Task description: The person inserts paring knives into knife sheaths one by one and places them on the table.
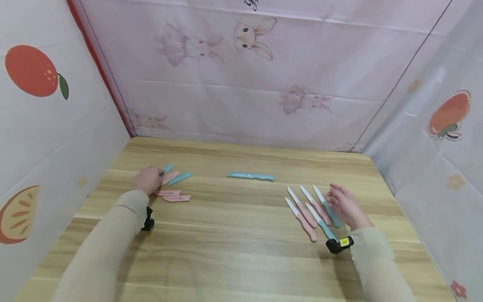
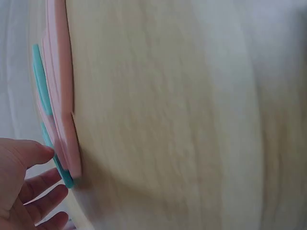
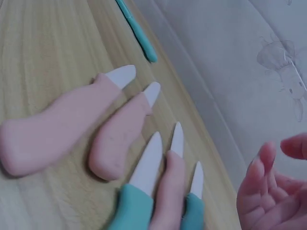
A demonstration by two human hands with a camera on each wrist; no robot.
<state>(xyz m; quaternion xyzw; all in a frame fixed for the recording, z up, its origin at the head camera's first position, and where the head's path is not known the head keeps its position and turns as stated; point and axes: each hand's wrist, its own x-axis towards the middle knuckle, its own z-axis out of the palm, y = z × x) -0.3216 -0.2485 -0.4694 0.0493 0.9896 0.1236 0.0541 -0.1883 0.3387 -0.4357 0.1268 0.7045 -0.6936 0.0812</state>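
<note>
At the table's left, my left hand (image 1: 148, 179) has its thumb and fingertips right at a teal blade sheath (image 2: 58, 163), fingers loosely bent with a gap between thumb and index finger. Beside that sheath lie a pink sheath (image 1: 170, 178), another teal sheath (image 1: 180, 178) and two pink sheaths (image 1: 177, 198) nearer me. On the right, my right hand (image 1: 345, 204) hovers with relaxed fingers, nothing in them, by a teal-handled knife (image 1: 327, 207). Next to it are three pink-handled knives (image 1: 300, 219) and another teal-handled knife (image 1: 320, 221), their white blades bare and pointing away.
A teal knife (image 1: 250, 176) with its blade in a teal sheath lies crosswise at the middle back of the wooden table (image 1: 226, 243). Printed cloth walls (image 1: 234, 113) enclose the table at the back and both sides. Each wrist wears a small black camera (image 1: 148, 219).
</note>
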